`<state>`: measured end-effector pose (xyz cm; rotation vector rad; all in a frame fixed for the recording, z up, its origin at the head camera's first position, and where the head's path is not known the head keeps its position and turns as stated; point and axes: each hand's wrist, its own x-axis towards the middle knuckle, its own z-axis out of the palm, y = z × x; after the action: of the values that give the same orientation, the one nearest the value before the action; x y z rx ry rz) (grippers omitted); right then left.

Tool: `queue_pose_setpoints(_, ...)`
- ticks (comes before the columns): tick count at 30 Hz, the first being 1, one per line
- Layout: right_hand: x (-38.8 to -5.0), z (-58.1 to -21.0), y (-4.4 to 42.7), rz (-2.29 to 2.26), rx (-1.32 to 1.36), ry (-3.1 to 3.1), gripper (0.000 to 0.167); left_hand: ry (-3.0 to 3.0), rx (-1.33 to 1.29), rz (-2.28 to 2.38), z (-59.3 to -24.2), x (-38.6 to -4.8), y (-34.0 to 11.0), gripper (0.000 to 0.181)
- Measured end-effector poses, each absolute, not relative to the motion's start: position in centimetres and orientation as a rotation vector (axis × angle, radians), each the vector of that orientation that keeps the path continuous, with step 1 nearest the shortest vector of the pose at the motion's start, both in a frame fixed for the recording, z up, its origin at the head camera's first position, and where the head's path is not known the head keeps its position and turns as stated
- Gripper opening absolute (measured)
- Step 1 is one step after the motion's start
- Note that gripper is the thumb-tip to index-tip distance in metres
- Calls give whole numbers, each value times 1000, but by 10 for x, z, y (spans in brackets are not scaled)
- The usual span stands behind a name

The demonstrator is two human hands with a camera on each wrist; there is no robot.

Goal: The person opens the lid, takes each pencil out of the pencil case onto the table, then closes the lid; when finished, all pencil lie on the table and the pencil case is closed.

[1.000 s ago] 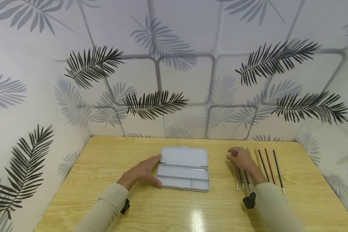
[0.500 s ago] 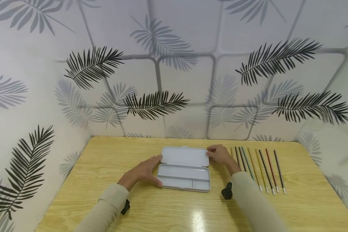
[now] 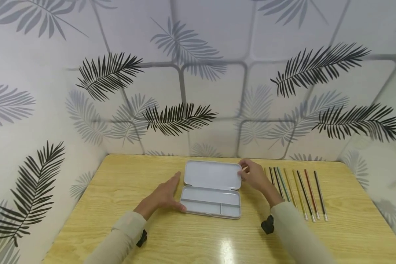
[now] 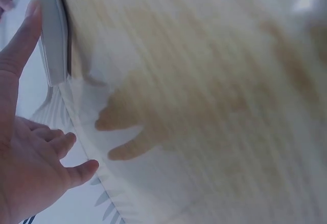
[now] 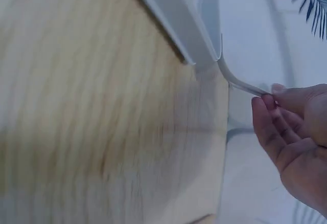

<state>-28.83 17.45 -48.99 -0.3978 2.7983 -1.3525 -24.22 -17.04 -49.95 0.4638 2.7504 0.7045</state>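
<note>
A white pencil case (image 3: 198, 208) lies opened out on the table, its tray split by thin dividers. Its hinged lid (image 3: 212, 175) leans back, the right side tilted up a little. My right hand (image 3: 255, 177) pinches the lid's right edge between thumb and fingertips, as the right wrist view (image 5: 296, 132) also shows. At the case's left side my left hand (image 3: 163, 195) has its fingers spread and its thumb against the front left corner. In the left wrist view, the left thumb (image 4: 20, 45) lies along the case wall (image 4: 53, 35).
Several pencils (image 3: 300, 194) lie side by side on the wooden table (image 3: 191, 242), right of the case and close to my right forearm. A patterned wall (image 3: 214, 91) stands right behind the table's back edge.
My right hand has come left from above the pencils to the lid's right edge and grips it. The lid has risen slightly. My left hand stays by the case, its fingers a little off the lid.
</note>
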Motion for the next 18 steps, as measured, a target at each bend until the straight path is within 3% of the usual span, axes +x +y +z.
queue_pose_setpoints(9,-245,-477,172,-1025,-801,3110,24,2834,399,783,-502,-237,-169,138)
queue_pose_setpoints(14,-215,-485,172,-870,-955,3198,31,2893,452,787,-502,-229,-164,116)
queue_pose_setpoints(18,-193,-492,173,-876,-904,3014,45,2943,509,696,-500,-219,-162,97)
